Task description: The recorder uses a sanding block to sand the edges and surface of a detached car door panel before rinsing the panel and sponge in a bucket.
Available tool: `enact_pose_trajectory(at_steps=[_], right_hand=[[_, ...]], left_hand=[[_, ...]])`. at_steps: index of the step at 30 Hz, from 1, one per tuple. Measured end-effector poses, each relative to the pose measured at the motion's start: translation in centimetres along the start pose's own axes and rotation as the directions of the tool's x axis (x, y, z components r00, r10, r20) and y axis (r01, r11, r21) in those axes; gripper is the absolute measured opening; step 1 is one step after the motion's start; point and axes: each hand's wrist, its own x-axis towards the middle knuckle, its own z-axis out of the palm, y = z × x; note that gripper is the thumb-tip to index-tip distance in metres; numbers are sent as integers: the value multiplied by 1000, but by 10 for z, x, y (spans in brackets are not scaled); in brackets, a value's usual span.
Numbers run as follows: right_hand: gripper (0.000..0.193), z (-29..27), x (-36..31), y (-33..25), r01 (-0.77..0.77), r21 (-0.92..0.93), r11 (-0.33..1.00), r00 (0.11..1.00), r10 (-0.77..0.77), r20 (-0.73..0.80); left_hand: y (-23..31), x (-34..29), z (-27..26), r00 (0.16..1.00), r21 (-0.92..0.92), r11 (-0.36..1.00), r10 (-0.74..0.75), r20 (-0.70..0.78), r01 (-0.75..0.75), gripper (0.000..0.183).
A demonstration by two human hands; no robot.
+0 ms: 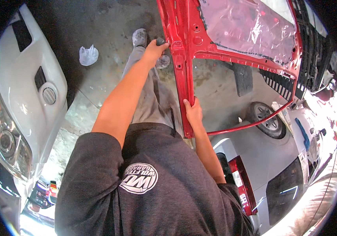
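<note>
A red car door [180,74] stands upright before me, a clear plastic sheet [251,29] over its inner panel and the window opening toward me. My left hand [155,54] reaches to the door's left edge. Its fingers are closed on a small dark pad-like piece [160,41], pressed against the red metal; its exact kind is too small to make out. Nearer to my body, my right hand [194,112] wraps round the upright of the window frame, thumb on the near face.
A white car's front end with bumper [31,70] and headlight [8,135] is on my left. A silver car [251,161] with a red tail light [241,185] is on my right, near a loose wheel [268,120]. A white plastic bag [88,55] lies on the concrete floor [97,23].
</note>
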Motion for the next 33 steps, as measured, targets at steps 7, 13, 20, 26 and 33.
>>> enact_pose_trajectory(at_steps=[7,13,20,26,33], right_hand=[[46,1,-1,2,16,-7,1000,1000,-16,2],[48,4,1,6,41,44,998,999,-40,-10],[48,3,1,5,23,16,1000,1000,-23,5],[49,0,-1,2,-3,12,1000,1000,2,18],[49,2,1,2,-12,-14,1000,1000,12,9]], left_hand=[[30,32,-22,950,532,811,310,-36,-244,52],[32,22,-13,930,686,666,366,43,-293,59],[34,7,-14,838,754,502,533,117,-424,47],[48,28,-6,883,442,823,452,-126,-358,33],[44,28,-2,847,657,678,520,-114,-328,36]])
